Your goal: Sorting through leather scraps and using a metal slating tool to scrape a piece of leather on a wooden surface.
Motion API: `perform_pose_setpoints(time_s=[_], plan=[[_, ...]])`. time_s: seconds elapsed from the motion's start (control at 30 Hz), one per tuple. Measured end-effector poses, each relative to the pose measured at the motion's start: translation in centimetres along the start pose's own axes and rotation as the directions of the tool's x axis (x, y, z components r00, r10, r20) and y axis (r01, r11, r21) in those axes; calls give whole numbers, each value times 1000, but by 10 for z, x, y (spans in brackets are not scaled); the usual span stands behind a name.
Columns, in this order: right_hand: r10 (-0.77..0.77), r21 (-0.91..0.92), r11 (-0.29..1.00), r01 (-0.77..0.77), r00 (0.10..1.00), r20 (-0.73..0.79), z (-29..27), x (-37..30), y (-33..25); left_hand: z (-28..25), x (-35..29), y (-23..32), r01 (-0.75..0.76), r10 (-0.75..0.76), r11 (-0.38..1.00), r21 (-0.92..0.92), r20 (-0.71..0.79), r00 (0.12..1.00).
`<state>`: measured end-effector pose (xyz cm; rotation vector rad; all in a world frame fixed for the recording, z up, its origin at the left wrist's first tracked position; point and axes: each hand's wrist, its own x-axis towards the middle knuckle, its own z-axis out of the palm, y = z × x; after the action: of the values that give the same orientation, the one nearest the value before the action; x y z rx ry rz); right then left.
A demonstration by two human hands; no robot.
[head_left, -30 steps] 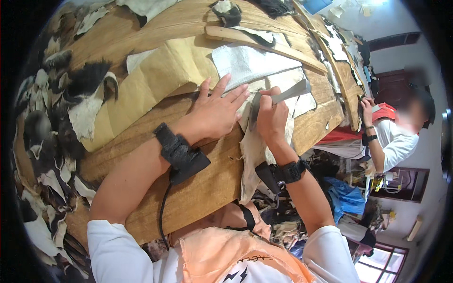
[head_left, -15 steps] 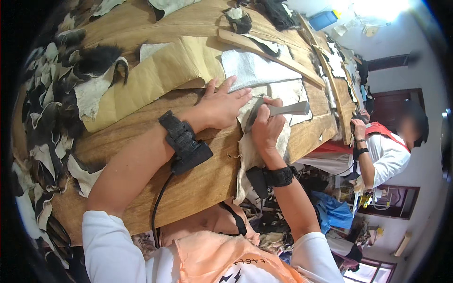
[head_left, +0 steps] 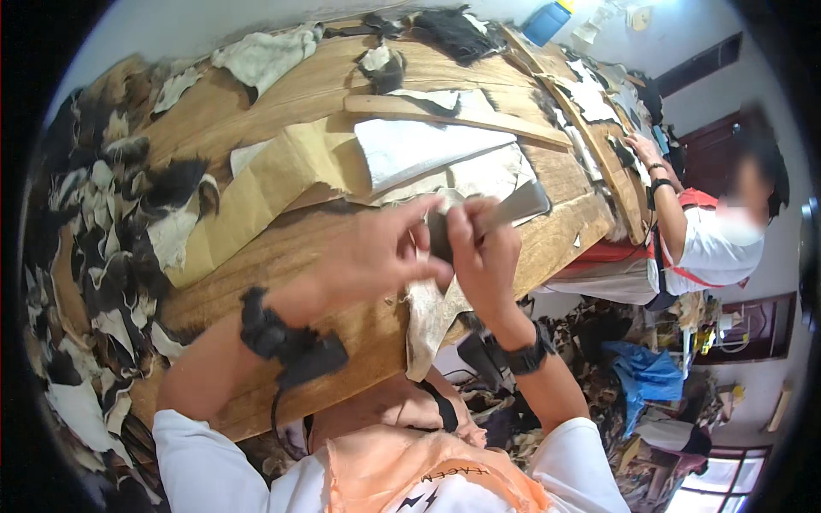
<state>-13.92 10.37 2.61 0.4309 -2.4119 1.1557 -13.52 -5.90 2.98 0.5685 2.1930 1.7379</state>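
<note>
My right hand grips a grey metal knife, its flat handle sticking out to the right and its dark blade pointing toward my left hand. Blurred by motion, my left hand is beside the blade, thumb and fingers apart; whether its fingertips touch the blade is unclear. Under the hands lies a pale piece of hide, which hangs over the table's near edge. Just beyond are a folded white sheet and a yellowish-brown paper sheet.
A wooden strip lies across the wooden table. Black-and-white fur scraps are heaped at the left. A co-worker stands at the table's right. A blue plastic bag sits among scraps at the lower right.
My left hand has come up off the hide, where it lay flat, and turned with its fingers bent. My right hand has raised the knife. The whole view has shifted slightly.
</note>
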Motion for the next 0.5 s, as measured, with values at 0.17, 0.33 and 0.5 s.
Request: perform_pose_setpoints(time_s=[0.17, 0.33, 0.5], plan=[[-202, 100, 977, 189, 968, 148, -19, -22, -16, 31, -13, -13, -453, 451, 876, 167, 48, 891], [-245, 213, 959, 184, 920, 306, -32, -21, -6, 33, -11, -14, -203, 186, 956, 214, 94, 978], [-63, -340, 907, 249, 877, 476, -46, -34, 39, 0, 11, -20, -97, 90, 979, 179, 45, 995]])
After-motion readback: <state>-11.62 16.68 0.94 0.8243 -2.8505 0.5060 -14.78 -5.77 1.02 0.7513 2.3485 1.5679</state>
